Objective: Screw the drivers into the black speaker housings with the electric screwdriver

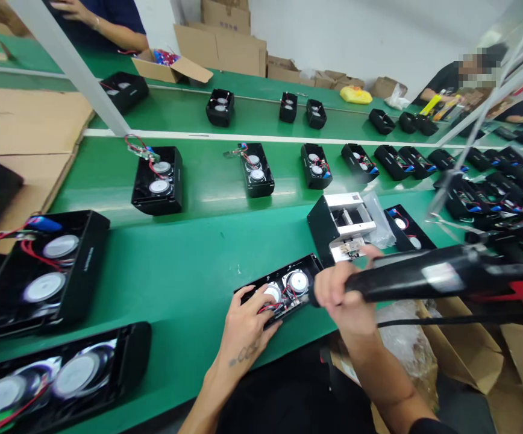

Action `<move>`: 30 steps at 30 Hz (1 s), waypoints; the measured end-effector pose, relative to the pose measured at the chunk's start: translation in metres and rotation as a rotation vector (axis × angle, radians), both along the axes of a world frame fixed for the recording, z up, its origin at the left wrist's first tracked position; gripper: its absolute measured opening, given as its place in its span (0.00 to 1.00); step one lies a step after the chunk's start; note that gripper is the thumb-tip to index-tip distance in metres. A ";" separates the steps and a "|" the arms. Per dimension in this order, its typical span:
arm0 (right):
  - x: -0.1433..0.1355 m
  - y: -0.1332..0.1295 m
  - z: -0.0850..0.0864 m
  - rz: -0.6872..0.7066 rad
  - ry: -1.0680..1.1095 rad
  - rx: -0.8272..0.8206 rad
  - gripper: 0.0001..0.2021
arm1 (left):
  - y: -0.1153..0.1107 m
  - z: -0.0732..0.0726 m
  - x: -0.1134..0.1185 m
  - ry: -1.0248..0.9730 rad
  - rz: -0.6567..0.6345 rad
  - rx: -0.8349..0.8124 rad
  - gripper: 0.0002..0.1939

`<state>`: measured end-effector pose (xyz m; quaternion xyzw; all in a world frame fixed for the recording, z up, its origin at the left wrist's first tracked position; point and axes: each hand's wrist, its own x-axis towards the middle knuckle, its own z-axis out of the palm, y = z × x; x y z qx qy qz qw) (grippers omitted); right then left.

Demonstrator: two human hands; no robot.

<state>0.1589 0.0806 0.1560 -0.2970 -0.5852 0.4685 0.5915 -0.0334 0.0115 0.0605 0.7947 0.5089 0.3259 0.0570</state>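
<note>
A black speaker housing (313,263) with two round silver drivers and red wires lies at a slant on the green bench. My left hand (250,310) rests on its left end, fingers over the near driver and the housing's edges. My right hand (345,295) is wrapped round the front of a black power screwdriver (406,274), whose tip end points left at the housing's right part. The exact tip contact is too small to tell. Just behind stands a black and white screw feeder (329,226), close to my right hand's raised fingers.
More black housings (178,181) stand on the green conveyor (207,205) behind, and others (85,265) at the left. A clear plastic bag (379,220) lies beside the feeder. Open cardboard boxes (464,349) are at the lower right. Other people work across the line.
</note>
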 end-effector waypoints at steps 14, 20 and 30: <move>0.098 0.092 0.006 -0.611 -0.073 0.177 0.18 | 0.011 -0.023 -0.007 0.023 0.006 0.247 0.10; 0.098 0.097 -0.011 -0.551 -0.141 0.112 0.17 | 0.008 -0.009 -0.002 0.002 0.007 0.166 0.13; 0.060 0.029 0.015 0.062 0.150 -0.115 0.08 | 0.032 0.020 -0.021 -0.035 0.007 -0.350 0.07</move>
